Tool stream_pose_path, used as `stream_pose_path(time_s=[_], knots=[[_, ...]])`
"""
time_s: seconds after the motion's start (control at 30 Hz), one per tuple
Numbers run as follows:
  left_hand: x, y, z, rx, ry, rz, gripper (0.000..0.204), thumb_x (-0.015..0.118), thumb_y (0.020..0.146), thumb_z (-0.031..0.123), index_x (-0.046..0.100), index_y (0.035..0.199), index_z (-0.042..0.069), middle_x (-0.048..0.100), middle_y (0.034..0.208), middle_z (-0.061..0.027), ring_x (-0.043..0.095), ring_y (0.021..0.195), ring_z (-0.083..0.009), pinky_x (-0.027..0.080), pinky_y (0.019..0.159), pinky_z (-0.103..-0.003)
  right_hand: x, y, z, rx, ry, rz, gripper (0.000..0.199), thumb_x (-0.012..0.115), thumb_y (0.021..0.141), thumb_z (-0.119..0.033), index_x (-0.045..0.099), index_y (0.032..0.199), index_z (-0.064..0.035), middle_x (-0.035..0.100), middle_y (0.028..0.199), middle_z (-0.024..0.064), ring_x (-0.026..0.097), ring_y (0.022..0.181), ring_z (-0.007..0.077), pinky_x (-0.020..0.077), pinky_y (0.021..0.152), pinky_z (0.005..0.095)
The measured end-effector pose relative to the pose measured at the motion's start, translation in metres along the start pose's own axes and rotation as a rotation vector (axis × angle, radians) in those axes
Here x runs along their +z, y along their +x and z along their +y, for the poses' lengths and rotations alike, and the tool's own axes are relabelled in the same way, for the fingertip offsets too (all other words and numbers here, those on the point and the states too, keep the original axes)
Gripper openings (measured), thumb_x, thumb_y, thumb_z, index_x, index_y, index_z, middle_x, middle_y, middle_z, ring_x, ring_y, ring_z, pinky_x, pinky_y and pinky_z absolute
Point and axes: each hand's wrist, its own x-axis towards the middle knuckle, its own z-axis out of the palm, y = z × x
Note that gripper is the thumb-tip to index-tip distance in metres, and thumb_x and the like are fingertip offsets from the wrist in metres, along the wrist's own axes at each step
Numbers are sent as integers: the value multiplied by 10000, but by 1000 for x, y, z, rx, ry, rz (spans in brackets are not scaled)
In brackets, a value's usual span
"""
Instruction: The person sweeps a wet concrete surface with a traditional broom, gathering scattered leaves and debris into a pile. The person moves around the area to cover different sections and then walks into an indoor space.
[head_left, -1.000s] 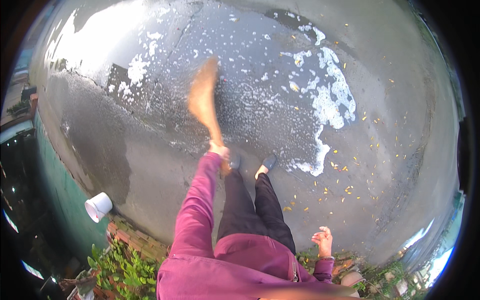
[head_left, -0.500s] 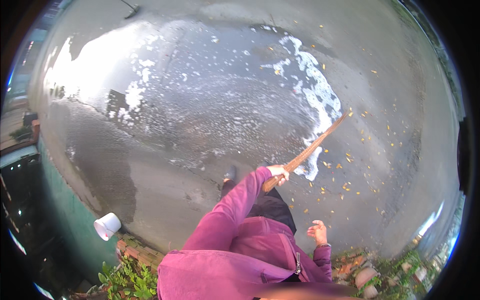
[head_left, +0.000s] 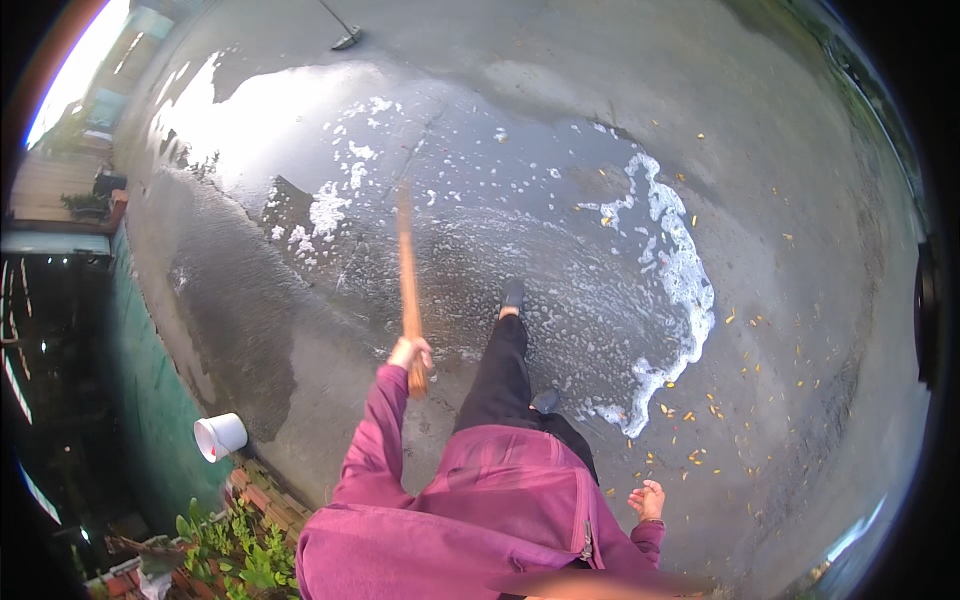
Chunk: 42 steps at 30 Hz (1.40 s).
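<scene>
Nearest to the camera is the person's magenta jacket [head_left: 500, 520], and both arms come out from it. The right hand [head_left: 648, 498] hangs low at the person's right side, with its fingers half curled and holding nothing, above wet ground with small yellow leaves [head_left: 700, 455] scattered on it. The left hand [head_left: 410, 354] is raised in front of the body, with its fingers closed around the lower end of a wooden broom handle [head_left: 407, 280]. The handle goes up and away from the hand, almost straight, over the wet concrete; its far end is blurred, so I cannot tell what is at the tip. Just right of the handle, the legs in black trousers [head_left: 500, 375] stand on the concrete yard [head_left: 560, 120], one dark shoe [head_left: 512, 293] in front and the other closer to the body. On the left edge a green wall [head_left: 150, 400] borders the yard, with a white bucket [head_left: 219, 436] lying on its side near its base, beside low green plants [head_left: 225, 545] and bricks. Ahead of the feet the ground is covered with soapy water, and a thick curved line of white foam [head_left: 685, 290] marks its right edge. Beyond the foam the concrete is drier and wide open to the right and far side. At the far top, well apart from the person, a long-handled floor squeegee [head_left: 345, 38] lies on the ground.
</scene>
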Motion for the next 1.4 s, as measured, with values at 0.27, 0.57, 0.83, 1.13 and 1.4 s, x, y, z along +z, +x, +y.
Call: stream_pose_path(time_s=[0.27,0.57,0.83,1.13,1.4], knots=[[-11,238,106,-252,-434,9,83,489,693,44,435,633,62,421,504,-24,423,410,-130,396,410,-245,99,-63,-48,209,-267,-4,216,424,795,-93,452,1008,-77,552,694,101,562,556,208,511,487,348],[296,208,-3,-397,1149,-346,954,595,694,171,-108,1339,155,583,951,-191,592,895,-287,463,795,-362,205,-103,-158,179,135,87,303,451,757,-72,456,1059,-44,574,742,113,574,620,194,508,562,318],[403,213,76,-868,727,-1370,347,589,643,33,457,964,42,483,544,-29,482,441,-126,394,386,-285,182,-93,-153,161,-76,25,287,435,745,-50,468,1030,-41,572,701,112,584,616,208,514,535,333],[271,130,217,-316,720,-1008,614,558,649,15,313,1207,90,444,585,-28,451,440,-112,383,373,-267,171,76,-242,-60,22,-32,210,417,803,-75,466,1004,-113,541,671,90,555,506,205,503,442,361],[113,137,201,-126,86,66,872,625,636,-60,85,1300,107,512,596,-110,518,426,-203,451,360,-365,220,110,-367,-187,-161,-254,213,416,830,-105,450,1039,-83,542,716,92,563,599,201,512,503,350]])
